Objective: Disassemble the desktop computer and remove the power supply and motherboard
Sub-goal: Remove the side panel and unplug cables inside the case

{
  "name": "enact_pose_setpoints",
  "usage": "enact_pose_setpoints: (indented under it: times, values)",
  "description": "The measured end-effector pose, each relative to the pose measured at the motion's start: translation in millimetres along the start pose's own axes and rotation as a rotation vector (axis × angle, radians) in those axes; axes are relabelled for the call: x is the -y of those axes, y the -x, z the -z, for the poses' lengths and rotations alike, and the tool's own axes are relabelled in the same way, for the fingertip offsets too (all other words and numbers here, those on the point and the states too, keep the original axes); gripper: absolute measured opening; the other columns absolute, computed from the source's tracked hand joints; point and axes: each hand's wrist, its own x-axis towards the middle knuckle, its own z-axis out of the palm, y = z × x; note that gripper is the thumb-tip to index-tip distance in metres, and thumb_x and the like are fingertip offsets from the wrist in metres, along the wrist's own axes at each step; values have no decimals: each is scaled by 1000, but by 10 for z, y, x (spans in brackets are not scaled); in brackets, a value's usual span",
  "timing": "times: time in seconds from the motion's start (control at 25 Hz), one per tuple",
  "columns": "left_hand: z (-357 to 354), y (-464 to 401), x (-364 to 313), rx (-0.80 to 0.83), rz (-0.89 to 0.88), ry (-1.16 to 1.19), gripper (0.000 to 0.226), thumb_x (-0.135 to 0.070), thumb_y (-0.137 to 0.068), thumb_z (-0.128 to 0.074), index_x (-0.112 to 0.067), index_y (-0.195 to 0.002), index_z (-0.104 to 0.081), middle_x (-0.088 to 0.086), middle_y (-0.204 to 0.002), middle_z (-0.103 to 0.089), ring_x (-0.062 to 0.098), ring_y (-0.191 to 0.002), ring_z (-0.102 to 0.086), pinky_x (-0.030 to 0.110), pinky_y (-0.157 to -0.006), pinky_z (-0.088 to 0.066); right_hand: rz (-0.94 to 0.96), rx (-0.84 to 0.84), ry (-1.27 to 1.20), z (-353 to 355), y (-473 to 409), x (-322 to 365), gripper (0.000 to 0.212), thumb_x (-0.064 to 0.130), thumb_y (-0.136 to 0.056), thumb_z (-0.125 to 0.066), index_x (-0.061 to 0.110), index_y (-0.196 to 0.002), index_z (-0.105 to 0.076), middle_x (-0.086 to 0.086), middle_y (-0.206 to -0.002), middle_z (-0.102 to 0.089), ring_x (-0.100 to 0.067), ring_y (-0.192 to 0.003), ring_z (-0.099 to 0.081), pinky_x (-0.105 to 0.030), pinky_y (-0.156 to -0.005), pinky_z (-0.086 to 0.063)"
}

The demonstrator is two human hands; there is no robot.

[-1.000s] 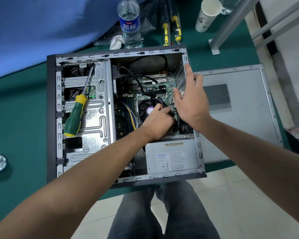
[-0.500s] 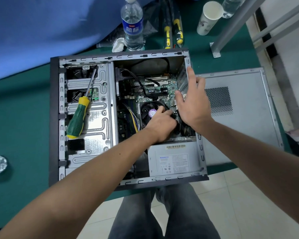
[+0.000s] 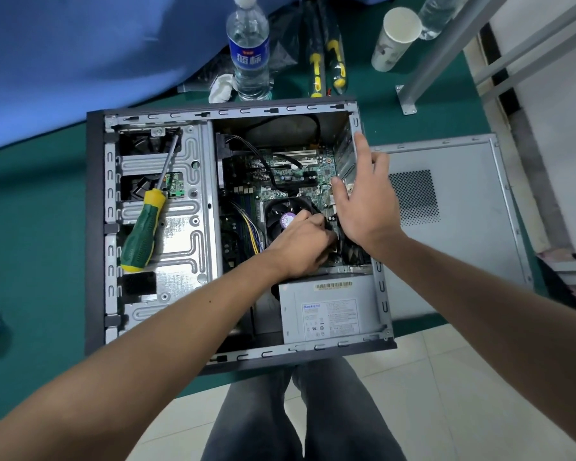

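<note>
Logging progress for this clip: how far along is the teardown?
Done: grey perforated side panel lies beside the open case. In hand: left hand works beside the black fan. Left: grey power supply and green motherboard remain inside.

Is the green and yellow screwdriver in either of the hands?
No, the green and yellow screwdriver lies on the silver drive cage, untouched.

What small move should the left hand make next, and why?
Probably pull the small part its fingers are curled on, beside the fan, free. The left hand works there while the right hand is open above the case; the power supply is still inside.
</note>
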Motion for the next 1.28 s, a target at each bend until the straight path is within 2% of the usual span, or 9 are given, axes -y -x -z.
enact_pose_setpoints:
  times: [0.16, 0.24, 0.44, 0.6, 0.72, 0.88, 0.96, 1.08, 1.28]
  values:
    - [110, 108, -30, -26, 13, 195, 20, -27, -95, -58, -19, -110, -67, 0, -93, -62, 19, -108, -44, 28, -86, -25, 5, -12, 17, -8, 12, 2, 71, 33, -98, -52, 22, -156, -11, -16, -141, -34, -36, -111, -55, -50, -95, -48]
    - [179, 248, -13, -103, 69, 366, 21, -26, -94, -63, -25, -113, -68, -5, -104, -65, 13, -114, -42, 28, -89, -21, -4, -13, 16, -12, 1, -3, 71, 34, -98, -51, 23, -156, -10, -16, -142, -33, -37, -112, -55, -51, -95, -47]
    - [309, 552, -63, -137, 179, 635, 20, -12, -92, -67, -17, -110, -73, -2, -106, -68, 16, -101, -61, 31, -93, -46, -18, -13, 14, -8, 6, 18, 71, 35, -98, -51, 26, -155, -9, -14, -144, -32, -35, -111, -56, -51, -94, -49]
    - [373, 662, -178, -106, 201, 498, 31, -4, -94, -59, -13, -123, -67, 3, -120, -65, 21, -111, -60, 33, -99, -46, -17, -25, 8, -1, 30, 38, 71, 35, -98, -51, 28, -155, -9, -12, -138, -35, -33, -102, -58, -49, -88, -51]
    - [466, 942, -155, -353, 227, 379, 33, -1, -93, -56, -14, -122, -67, 2, -116, -64, 19, -106, -60, 34, -96, -49, -33, -29, 22, 10, 31, 42, 72, 35, -98, -52, 28, -155, -9, -12, -136, -37, -29, -94, -58, -43, -81, -51]
    - [447, 1343, 54, -679, 395, -16, 44, -5, -91, -57, -3, -135, -54, 22, -137, -49, 35, -127, -44, 43, -108, -36, -21, -17, 23, 19, 23, 43, 72, 36, -99, -51, 27, -156, -8, -12, -133, -37, -25, -85, -54, -33, -67, -42]
    - [395, 1425, 149, -617, 513, -88, 50, -22, -98, -53, -8, -145, -43, 22, -151, -34, 36, -142, -26, 50, -117, -22, -11, -23, 17, 26, 17, 31, 70, 36, -99, -50, 26, -156, -9, -12, -133, -36, -24, -84, -52, -32, -66, -39]
    - [309, 1429, 298, -548, 590, -101, 54, -40, -103, -35, -22, -154, -28, 12, -162, -13, 26, -151, -3, 46, -122, 0, -8, -33, -12, 14, 6, 18, 69, 35, -100, -49, 27, -156, -10, -11, -132, -37, -24, -83, -52, -33, -66, -41]
    - [358, 1296, 493, -666, 547, -77, 56, -41, -105, -25, -19, -157, -18, 11, -163, -8, 24, -151, -3, 28, -120, 6, 22, -61, -5, -22, -6, -11, 68, 34, -100, -49, 26, -156, -12, -13, -134, -37, -27, -105, -49, -33, -76, -40]
